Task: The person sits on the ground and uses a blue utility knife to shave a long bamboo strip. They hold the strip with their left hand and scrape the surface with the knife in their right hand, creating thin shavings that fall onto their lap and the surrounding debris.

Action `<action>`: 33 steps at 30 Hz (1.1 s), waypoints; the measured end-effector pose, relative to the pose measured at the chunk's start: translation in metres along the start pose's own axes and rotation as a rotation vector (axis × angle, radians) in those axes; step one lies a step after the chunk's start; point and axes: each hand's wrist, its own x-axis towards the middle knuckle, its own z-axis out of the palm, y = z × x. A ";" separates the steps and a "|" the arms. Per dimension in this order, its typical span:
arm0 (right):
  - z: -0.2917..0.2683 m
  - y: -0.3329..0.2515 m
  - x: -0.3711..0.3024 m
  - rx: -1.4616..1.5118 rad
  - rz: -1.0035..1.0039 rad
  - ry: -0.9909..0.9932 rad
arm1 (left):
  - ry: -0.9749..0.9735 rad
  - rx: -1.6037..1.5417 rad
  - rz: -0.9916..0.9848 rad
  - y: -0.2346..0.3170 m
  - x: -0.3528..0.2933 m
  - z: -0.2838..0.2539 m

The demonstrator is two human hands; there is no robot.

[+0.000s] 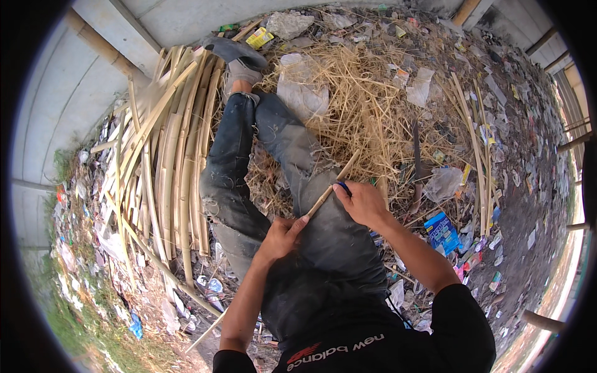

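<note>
My left hand (pixel 283 237) is closed around a thin split-bamboo strip (pixel 322 200), which slants up and away across my thigh. Farther along the strip, my right hand (pixel 364 204) grips a small dark blue object (pixel 342 186) against it. Most of that object is hidden by the fingers, so its kind cannot be made out. Below the left forearm a pale stick end (pixel 205 332) shows; whether it belongs to the same strip is unclear. Both hands are above my legs in worn dark jeans (pixel 233 186).
Long bamboo slats (pixel 177 168) are piled at the left. Straw-like shavings (pixel 360 99) cover the ground ahead. A long dark blade (pixel 416 149) lies to the right, near more bamboo strips (pixel 471 146) and a blue packet (pixel 443 233). Litter is scattered around; a pale wall (pixel 68 87) stands at the left.
</note>
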 end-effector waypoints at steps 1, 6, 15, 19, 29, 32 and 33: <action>-0.002 0.006 0.002 0.033 0.007 0.025 | 0.004 0.014 0.009 0.002 -0.001 0.000; -0.020 0.014 0.015 0.064 0.119 -0.002 | -0.001 -0.011 -0.031 0.017 -0.002 -0.001; 0.000 0.002 0.002 0.089 -0.004 0.063 | 0.028 -0.077 0.016 0.013 0.000 0.004; 0.017 -0.016 -0.018 0.102 -0.159 0.025 | 0.003 -0.128 0.001 0.002 -0.001 0.005; -0.004 -0.001 0.002 0.365 -0.026 -0.425 | 0.019 -0.055 0.040 0.003 -0.001 0.005; -0.014 -0.001 -0.001 0.537 0.036 -0.639 | -0.021 -0.095 -0.052 -0.004 0.003 0.001; -0.017 -0.001 -0.002 0.582 0.069 -0.683 | -0.028 -0.115 -0.056 -0.006 0.004 0.001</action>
